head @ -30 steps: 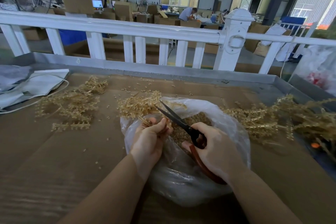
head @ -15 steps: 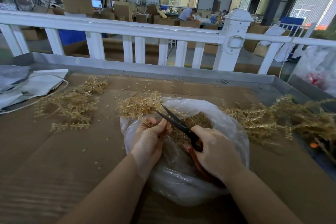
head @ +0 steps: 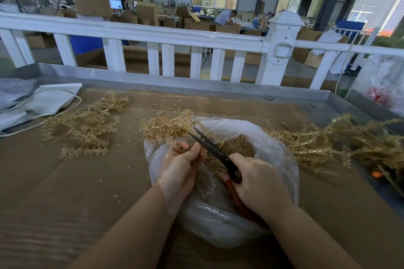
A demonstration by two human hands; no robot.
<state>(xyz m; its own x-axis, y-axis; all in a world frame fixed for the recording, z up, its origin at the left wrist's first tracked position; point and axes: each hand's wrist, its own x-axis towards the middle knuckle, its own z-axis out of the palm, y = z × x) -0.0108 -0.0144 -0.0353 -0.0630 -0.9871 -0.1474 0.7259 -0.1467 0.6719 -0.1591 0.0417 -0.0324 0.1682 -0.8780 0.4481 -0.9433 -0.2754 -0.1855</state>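
A clear plastic bag (head: pixel 277 148) is seen directly under both hands, its mouth open, with golden cut pieces (head: pixel 237 145) heaped inside just beyond the knuckles of the right hand (head: pixel 260 183). A near heap of sprigs (head: pixel 166 124) is laid just beyond the left hand (head: pixel 179 168), against the bag's far rim. A second heap (head: pixel 85 124) is spread well to the left of that hand, and a larger tangle (head: pixel 328 140) is stretched out to the right of the right hand. Everything is set on a cardboard sheet (head: pixel 65 181), over which small clippings are scattered. A white cloth bag (head: pixel 43 102) is laid far to the left, and a white railing (head: pixel 153 35) is stood beyond it all.

The left hand is curled, and a short sprig (head: pixel 178 147) is pinched between its thumb and fingers, its end shown above the fingertips. The red handles of the scissors (head: pixel 214 148) are gripped in the curled right hand. The dark blades are pointed away and leftward, just beside the left thumb, and appear narrowly parted at the tips. Whether the sprig is touched by a blade cannot be told.
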